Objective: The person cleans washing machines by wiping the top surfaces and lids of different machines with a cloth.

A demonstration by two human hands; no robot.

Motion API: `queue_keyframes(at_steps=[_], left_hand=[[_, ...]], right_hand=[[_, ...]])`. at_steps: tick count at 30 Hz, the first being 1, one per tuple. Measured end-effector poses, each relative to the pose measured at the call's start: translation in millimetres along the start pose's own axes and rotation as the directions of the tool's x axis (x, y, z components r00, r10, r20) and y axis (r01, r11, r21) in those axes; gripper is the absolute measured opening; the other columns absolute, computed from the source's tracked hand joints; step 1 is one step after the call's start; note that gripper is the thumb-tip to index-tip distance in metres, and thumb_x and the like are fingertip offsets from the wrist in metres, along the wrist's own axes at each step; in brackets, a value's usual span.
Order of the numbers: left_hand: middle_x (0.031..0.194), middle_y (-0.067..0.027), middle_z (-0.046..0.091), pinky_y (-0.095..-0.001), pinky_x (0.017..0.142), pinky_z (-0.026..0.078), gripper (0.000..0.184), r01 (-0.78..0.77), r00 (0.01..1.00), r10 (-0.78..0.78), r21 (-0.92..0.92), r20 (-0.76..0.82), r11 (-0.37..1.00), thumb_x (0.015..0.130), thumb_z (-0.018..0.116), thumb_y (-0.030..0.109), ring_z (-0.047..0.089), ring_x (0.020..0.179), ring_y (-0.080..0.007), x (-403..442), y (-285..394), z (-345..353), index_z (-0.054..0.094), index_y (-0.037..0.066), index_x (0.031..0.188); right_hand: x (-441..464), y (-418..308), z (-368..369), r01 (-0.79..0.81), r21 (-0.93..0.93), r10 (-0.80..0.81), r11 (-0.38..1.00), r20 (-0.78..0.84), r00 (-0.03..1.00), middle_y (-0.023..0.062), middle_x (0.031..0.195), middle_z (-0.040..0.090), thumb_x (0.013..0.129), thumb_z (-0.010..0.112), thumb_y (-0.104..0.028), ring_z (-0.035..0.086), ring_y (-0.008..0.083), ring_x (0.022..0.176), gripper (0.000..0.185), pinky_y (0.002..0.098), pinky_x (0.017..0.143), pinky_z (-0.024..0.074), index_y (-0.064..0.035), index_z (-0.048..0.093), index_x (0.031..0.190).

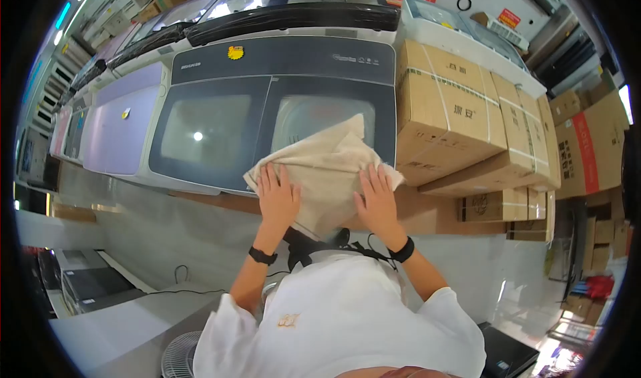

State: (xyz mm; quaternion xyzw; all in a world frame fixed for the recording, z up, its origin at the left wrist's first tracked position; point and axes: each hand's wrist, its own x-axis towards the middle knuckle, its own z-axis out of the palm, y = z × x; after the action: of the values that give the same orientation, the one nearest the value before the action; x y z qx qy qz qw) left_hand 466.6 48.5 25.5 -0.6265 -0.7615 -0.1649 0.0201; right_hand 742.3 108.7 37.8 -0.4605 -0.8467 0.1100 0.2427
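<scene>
A beige cloth (320, 171) lies over the front right part of a twin-tub washing machine (207, 127) with dark lids. One corner of the cloth points up across the right lid's window, and its lower part hangs past the machine's front edge. My left hand (278, 194) rests on the cloth's left side, fingers stretched out. Over on the right side, my right hand (376, 198) presses flat on the same cloth with its fingers apart. Both wrists wear black bands. The machine's surface under the cloth is hidden.
Strapped cardboard boxes (454, 111) stand directly right of the machine. A lilac-lidded washing machine (125, 121) adjoins it on the left. Behind is a row of wrapped machines (294, 21). A fan (180, 354) stands at the lower left, near a cable on the floor.
</scene>
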Motion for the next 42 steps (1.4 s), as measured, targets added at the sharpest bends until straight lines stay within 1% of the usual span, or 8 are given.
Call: queue_keyframes(at_steps=[7, 16, 22, 28, 34, 37, 40, 42], left_hand=[[0.155, -0.0378, 0.040, -0.0657, 0.119, 0.029, 0.057, 0.129, 0.983, -0.128, 0.000, -0.135, 0.992, 0.095, 0.068, 0.037, 0.036, 0.145, -0.0575, 12, -31, 4, 0.057, -0.004, 0.134], [0.159, -0.0354, 0.038, -0.0643, 0.121, 0.027, 0.065, 0.316, 0.918, -0.307, -0.004, -0.250, 0.949, 0.094, 0.070, 0.036, 0.033, 0.148, -0.0561, 21, -144, -14, 0.051, -0.003, 0.142], [0.161, -0.0262, 0.042, -0.0590, 0.125, 0.024, 0.074, 0.370, 0.885, -0.359, -0.021, -0.296, 0.929, 0.095, 0.067, 0.041, 0.036, 0.150, -0.0461, 41, -203, -15, 0.046, 0.000, 0.154], [0.162, -0.0192, 0.043, -0.0569, 0.126, 0.023, 0.077, 0.436, 0.855, -0.424, -0.029, -0.299, 0.899, 0.096, 0.066, 0.042, 0.034, 0.153, -0.0396, 20, -243, -33, 0.044, 0.002, 0.157], [0.166, -0.0165, 0.039, -0.0568, 0.127, 0.023, 0.076, 0.546, 0.796, -0.516, 0.009, -0.315, 0.837, 0.099, 0.063, 0.042, 0.032, 0.155, -0.0371, 50, -360, -41, 0.040, 0.004, 0.161], [0.168, -0.0201, 0.034, -0.0545, 0.128, 0.023, 0.068, 0.574, 0.762, -0.563, -0.069, -0.321, 0.816, 0.103, 0.058, 0.034, 0.027, 0.157, -0.0388, 59, -394, -49, 0.039, 0.005, 0.162], [0.170, -0.0265, 0.026, -0.0493, 0.130, 0.019, 0.065, 0.452, 0.526, -0.733, -0.588, -0.431, 0.670, 0.108, 0.049, 0.029, 0.023, 0.159, -0.0409, 55, -410, -28, 0.030, 0.000, 0.164], [0.171, -0.0294, 0.019, -0.0471, 0.131, 0.016, 0.065, 0.266, 0.472, -0.802, -0.809, -0.365, 0.524, 0.111, 0.043, 0.027, 0.017, 0.160, -0.0431, 48, -390, -18, 0.022, -0.002, 0.165]], right_hand=[[19, -67, 40, 0.172, -0.070, -0.166, 0.983, 0.085, 0.983, 0.0276, 0.162, 0.040, 0.091, 0.068, -0.023, 0.034, 0.0512, 0.150, 0.068, 0.0610, 0.122, 0.0287, 0.0012, 0.048, 0.152], [71, -115, 68, 0.301, -0.076, -0.286, 0.951, 0.165, 0.944, 0.0230, 0.164, 0.039, 0.098, 0.065, -0.030, 0.033, 0.0493, 0.151, 0.063, 0.0622, 0.120, 0.0285, -0.0075, 0.051, 0.155], [114, -186, 132, 0.304, -0.149, -0.293, 0.941, 0.094, 0.952, 0.0239, 0.164, 0.039, 0.098, 0.065, -0.032, 0.033, 0.0511, 0.151, 0.064, 0.0648, 0.119, 0.0284, -0.0083, 0.051, 0.155], [110, -238, 147, 0.392, -0.122, -0.366, 0.912, 0.191, 0.911, 0.0255, 0.164, 0.037, 0.097, 0.067, -0.034, 0.031, 0.0520, 0.151, 0.066, 0.0661, 0.119, 0.0283, -0.0094, 0.050, 0.156], [162, -298, 201, 0.401, -0.145, -0.378, 0.904, 0.163, 0.911, 0.0263, 0.166, 0.034, 0.098, 0.066, -0.035, 0.028, 0.0527, 0.152, 0.070, 0.0662, 0.120, 0.0258, -0.0114, 0.044, 0.160], [169, -338, 236, 0.418, -0.131, -0.402, 0.899, 0.131, 0.906, 0.0259, 0.166, 0.034, 0.099, 0.064, -0.035, 0.028, 0.0524, 0.153, 0.070, 0.0657, 0.121, 0.0244, -0.0119, 0.043, 0.161], [160, -364, 237, 0.497, -0.097, -0.469, 0.862, 0.221, 0.855, 0.0242, 0.167, 0.033, 0.100, 0.062, -0.035, 0.027, 0.0506, 0.154, 0.068, 0.0646, 0.122, 0.0238, -0.0123, 0.043, 0.161], [144, -358, 223, 0.562, -0.073, -0.517, 0.824, 0.310, 0.798, 0.0233, 0.169, 0.032, 0.101, 0.061, -0.034, 0.027, 0.0489, 0.155, 0.067, 0.0638, 0.123, 0.0233, -0.0122, 0.043, 0.161]])
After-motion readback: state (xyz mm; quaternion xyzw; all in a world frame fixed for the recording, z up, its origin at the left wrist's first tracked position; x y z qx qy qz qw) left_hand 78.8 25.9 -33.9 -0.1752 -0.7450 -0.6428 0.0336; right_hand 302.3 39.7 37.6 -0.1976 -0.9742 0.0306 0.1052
